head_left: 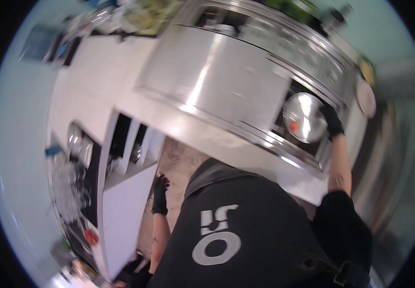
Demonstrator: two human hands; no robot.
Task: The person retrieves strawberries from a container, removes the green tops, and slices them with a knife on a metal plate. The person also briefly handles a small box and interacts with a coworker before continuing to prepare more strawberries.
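Observation:
My right hand (331,120), in a black glove, reaches out to the right and grips the edge of a round shiny metal lid (302,116) that has a small orange spot near its lower left. The lid sits over a dark well at the right end of a long stainless steel counter (217,77). My left hand (160,193), also in a black glove, hangs low beside a white cabinet door (121,216) and holds nothing. The picture is blurred and tilted. My dark apron fills the lower middle.
White shelving (130,149) with metal pots inside stands at the left. A white worktop (92,72) runs behind it, with cluttered items at its far end. A pale round plate (366,98) sits at the far right. A strip of brown floor (169,163) shows between cabinet and counter.

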